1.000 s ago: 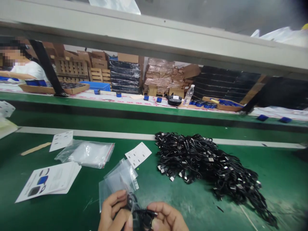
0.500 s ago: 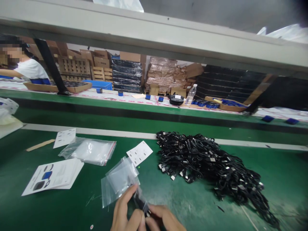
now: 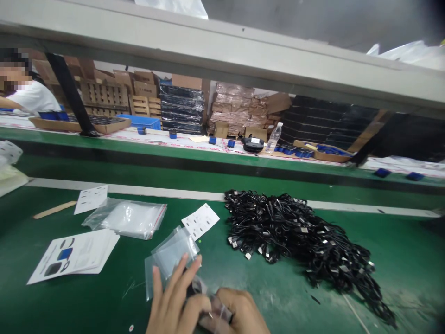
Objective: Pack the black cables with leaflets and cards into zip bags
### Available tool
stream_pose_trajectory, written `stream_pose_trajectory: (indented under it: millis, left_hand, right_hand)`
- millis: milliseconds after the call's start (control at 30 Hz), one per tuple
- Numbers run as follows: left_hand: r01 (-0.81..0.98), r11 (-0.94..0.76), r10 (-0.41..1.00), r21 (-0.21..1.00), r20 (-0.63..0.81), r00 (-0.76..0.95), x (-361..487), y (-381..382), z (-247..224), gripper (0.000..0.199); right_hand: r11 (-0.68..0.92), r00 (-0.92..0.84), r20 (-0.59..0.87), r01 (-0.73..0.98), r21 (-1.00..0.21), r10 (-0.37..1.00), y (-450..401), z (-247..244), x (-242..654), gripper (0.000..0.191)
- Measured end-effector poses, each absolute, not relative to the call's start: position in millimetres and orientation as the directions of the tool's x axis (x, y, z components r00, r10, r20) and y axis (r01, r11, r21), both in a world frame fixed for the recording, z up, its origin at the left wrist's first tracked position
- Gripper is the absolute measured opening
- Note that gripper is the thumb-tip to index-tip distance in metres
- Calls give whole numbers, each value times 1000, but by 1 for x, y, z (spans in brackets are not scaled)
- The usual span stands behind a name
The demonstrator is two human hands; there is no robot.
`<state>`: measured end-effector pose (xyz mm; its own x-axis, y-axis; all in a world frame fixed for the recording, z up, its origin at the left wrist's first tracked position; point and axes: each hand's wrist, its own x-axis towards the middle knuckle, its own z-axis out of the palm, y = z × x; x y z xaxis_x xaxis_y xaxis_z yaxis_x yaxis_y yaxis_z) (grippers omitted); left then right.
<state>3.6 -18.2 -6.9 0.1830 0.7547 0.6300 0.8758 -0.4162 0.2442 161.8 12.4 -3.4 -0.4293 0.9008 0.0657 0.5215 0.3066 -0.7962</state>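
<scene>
A small clear plastic bag (image 3: 217, 315) with a black cable inside is between my two hands at the bottom of the view, partly hidden by fingers and blurred. My left hand (image 3: 177, 297) has its fingers stretched forward, and its thumb bends in against the bag. Curled around the bag's near end is my right hand (image 3: 243, 311). Flat empty clear bags (image 3: 170, 255) lie just beyond my left fingertips. To the right spreads a big pile of black USB cables (image 3: 285, 236).
Left on the green table are printed leaflets (image 3: 76, 255), a larger pack of clear bags (image 3: 128, 218), white cards (image 3: 200, 220) and a wooden stick (image 3: 54, 209). Behind runs a shelf with blue items, a bottle (image 3: 274, 138) and cardboard trays (image 3: 323, 152). A person (image 3: 31, 97) is at far left.
My left fingers have straightened and spread from a pinch near the bag's far end. My right hand has closed further around the bag. The view has shifted slightly.
</scene>
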Motion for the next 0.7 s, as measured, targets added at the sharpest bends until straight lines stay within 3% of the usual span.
stream_pose_trajectory:
  millis: [100, 133, 200, 300, 367, 500, 600, 700]
  left_hand:
    - [805, -569, 746, 168, 518, 419, -22, -7, 17, 55]
    - [783, -588, 770, 205, 437, 464, -28, -5, 23, 57]
    - [760, -574, 817, 305, 275, 507, -33, -2, 32, 41]
    - [764, -423, 896, 487, 97, 434, -26, -3, 34, 2]
    - [725, -290, 944, 625, 63, 323, -19, -4, 31, 11]
    - [530, -69, 994, 845, 12, 110, -11, -5, 24, 7]
    - [303, 87, 990, 949, -117, 83, -8, -7, 22, 18]
    - [54, 216, 974, 975, -219, 66, -4, -10, 22, 29]
  right_hand:
    - [303, -511, 27, 464, -832, 859, 14, 9, 166, 24]
    - [279, -516, 4, 456, -845, 856, 14, 11, 167, 26]
    - [167, -473, -80, 458, -873, 877, 13, 12, 168, 29]
    - [-62, -408, -214, 353, -933, 887, 10, 13, 171, 20]
    - [-121, -410, -203, 217, -969, 889, 8, 15, 175, 19]
    - [-94, -436, -108, 53, -994, 893, 8, 17, 181, 35]
    - [-39, -381, -86, 128, -991, 921, 11, 15, 182, 27]
    - [70, -339, -11, 226, -972, 941, 12, 13, 181, 27]
